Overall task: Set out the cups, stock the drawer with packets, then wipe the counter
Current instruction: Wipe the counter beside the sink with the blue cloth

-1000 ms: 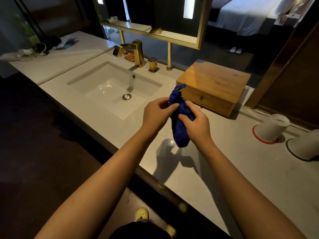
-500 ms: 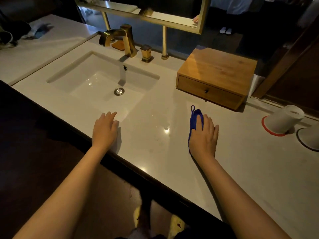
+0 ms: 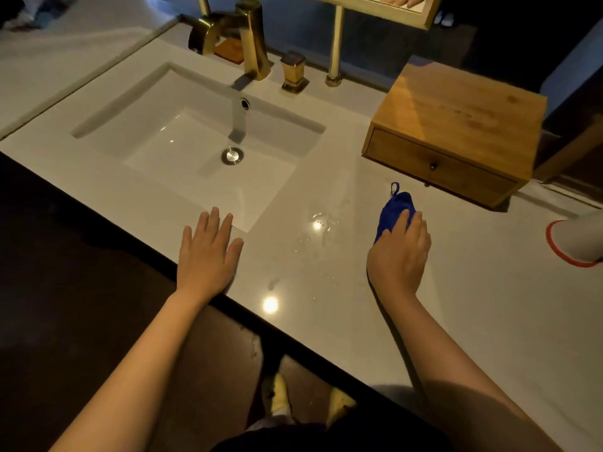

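You've got the white sink (image 3: pixel 156 102) at left, the gold faucet (image 3: pixel 248 37) behind it, a mirror post (image 3: pixel 336 47) beside, yellow shoes (image 3: pixel 277 393) below.

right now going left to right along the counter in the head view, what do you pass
sink → left hand → wet patch → right hand on the cloth → cup

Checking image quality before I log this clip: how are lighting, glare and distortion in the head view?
Head view: dim and warm, floor nearly black; lamp glare spots on the wet counter between left hand and right hand on the blue cloth; wide-angle bending of counter edges; red-rimmed cup cut off at the frame edge.
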Demonstrator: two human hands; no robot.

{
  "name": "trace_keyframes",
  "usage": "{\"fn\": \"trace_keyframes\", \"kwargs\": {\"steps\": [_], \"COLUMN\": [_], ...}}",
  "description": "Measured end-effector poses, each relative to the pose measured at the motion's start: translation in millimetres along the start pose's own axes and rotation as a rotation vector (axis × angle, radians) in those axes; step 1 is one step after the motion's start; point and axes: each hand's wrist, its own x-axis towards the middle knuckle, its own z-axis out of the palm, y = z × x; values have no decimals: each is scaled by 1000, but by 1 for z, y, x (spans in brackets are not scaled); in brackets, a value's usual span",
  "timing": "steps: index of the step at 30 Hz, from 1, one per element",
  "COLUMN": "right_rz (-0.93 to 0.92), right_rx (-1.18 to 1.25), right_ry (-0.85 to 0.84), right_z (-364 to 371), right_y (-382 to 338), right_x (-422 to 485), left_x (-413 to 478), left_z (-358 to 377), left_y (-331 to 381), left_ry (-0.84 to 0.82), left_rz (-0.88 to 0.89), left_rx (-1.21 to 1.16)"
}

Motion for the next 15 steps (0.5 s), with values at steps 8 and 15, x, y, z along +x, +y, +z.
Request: {"fn": "trace_keyframes", "kwargs": {"steps": [8, 15], "right_rz": [38, 10], "right_rx": [23, 10], "right_ry": [-19, -30], "right_z": [27, 44], "right_y": [-47, -87], "right_x": [22, 40], "left_x": [9, 9], "left_z": [-3, 1], "left_y": [-5, -7], "left_ry": [2, 4], "left_rz": [13, 7], "left_rx": [19, 48]}}
